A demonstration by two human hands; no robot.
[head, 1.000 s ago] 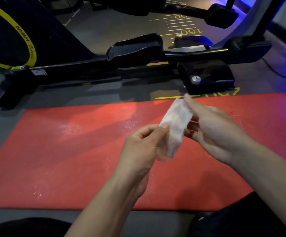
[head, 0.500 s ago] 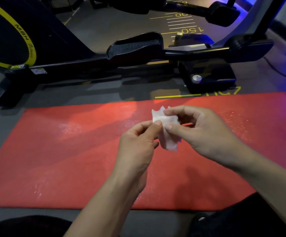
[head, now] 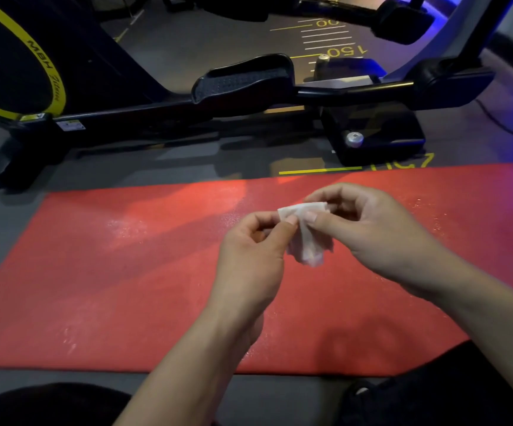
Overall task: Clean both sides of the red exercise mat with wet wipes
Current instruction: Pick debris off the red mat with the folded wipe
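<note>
A white wet wipe [head: 305, 233] is held in the air above the red exercise mat [head: 132, 272], clear of its surface, over the part of the mat right of centre. The wipe's upper left corner is pinched between the thumb and forefinger of the left hand [head: 250, 256], while its upper right edge is pinched by the thumb and fingers of the right hand [head: 368, 232]; both hands are closed on the wipe, and its crumpled lower part hangs loose between them. The mat is spread flat on the grey floor [head: 187, 167], with pale powdery specks seen on its left half and near its far right edge. Just beyond the mat's far edge a black elliptical trainer [head: 242, 84] with a yellow-ringed flywheel stands, and yellow painted floor markings [head: 319, 171] are seen touching that same edge.
</note>
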